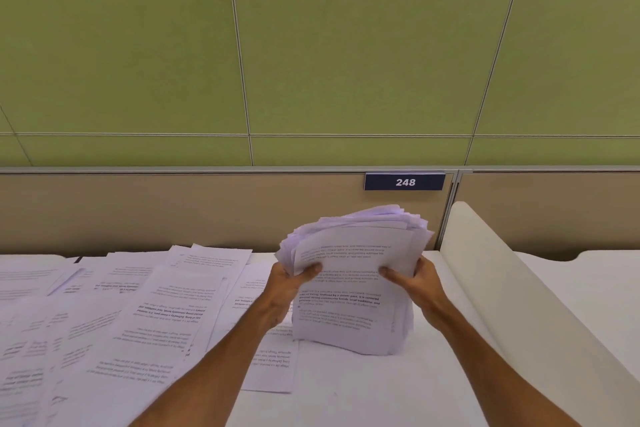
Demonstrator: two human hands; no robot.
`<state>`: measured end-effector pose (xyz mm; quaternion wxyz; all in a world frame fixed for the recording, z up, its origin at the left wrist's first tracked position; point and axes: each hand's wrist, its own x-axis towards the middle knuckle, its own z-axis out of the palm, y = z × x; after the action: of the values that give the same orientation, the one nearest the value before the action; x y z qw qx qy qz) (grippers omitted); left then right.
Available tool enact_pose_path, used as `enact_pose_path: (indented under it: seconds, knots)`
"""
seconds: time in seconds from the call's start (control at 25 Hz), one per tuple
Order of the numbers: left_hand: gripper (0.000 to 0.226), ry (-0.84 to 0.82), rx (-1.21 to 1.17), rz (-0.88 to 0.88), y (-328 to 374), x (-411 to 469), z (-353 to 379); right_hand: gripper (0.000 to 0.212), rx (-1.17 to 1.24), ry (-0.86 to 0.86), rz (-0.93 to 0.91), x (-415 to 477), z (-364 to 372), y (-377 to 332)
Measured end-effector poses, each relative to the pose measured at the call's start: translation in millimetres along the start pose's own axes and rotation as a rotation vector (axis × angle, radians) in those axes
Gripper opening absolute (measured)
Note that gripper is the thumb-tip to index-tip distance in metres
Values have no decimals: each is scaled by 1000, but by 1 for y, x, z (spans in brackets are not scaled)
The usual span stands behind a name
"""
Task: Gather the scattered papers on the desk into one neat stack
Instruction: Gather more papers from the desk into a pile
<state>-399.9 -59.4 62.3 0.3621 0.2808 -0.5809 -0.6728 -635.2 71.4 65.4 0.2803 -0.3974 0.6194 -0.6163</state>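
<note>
A smooth white desk (363, 392) is carrying a wide spread of loose white printed paper sheets (145, 315), which are overlapping one another across its left half. Just right of them, a thick uneven sheaf of white printed pages (349, 319) is standing on its lower edge on the desk. A cream rounded divider panel (491, 288) is bordering the desk's right side.

body parts in view: two arms, bare from fingertip to picture edge. left hand (288, 283), left of the paper stack (349, 308): bare, thumb and knuckles visible. right hand (424, 282), right of the paper stack: bare, thumb visible. left forearm (221, 354) and right forearm (485, 350), below the paper stack: lean, unsleeved.
</note>
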Motion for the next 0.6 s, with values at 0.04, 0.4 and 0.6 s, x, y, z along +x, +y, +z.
enact_pose_path:
  seconds: [0.04, 0.4, 0.6]
  knots:
    - [37, 12, 54, -16, -4, -2, 4, 48, -10, -12, 3, -3, 2, 3]
    - [46, -20, 133, -124, 37, -16, -13, 32, 37, -184, 95, -8, 4, -25]
    - [52, -240, -198, -383, 12, -65, -58, 39, 115, -253, 393, -30, 38, -4]
